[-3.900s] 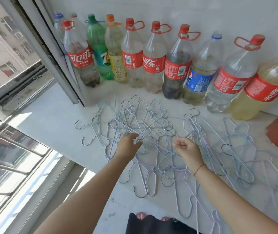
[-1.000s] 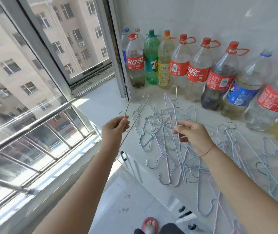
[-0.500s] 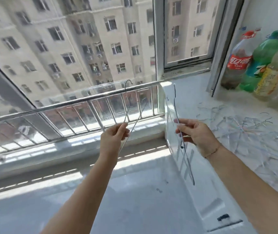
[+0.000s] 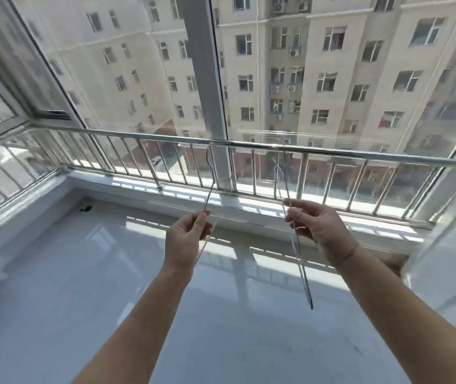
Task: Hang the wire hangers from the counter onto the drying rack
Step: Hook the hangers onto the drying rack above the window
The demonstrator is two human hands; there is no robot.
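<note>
Wire hangers (image 4: 303, 273) sit one in each hand: the left hand (image 4: 188, 234) has its grip pinched on one, the right hand (image 4: 318, 228) on the other. Beyond, both hooks reach up by the metal rail (image 4: 138, 135). Neither looks hung yet, so the task seems barely begun.

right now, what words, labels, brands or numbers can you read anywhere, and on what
None: no readable text shows in this view.
The thin wire hanger pinched in the left hand, the second wire hanger in the right hand and the shiny steel railing carry no markings; the beige apartment block outside shows no legible signs.
</note>
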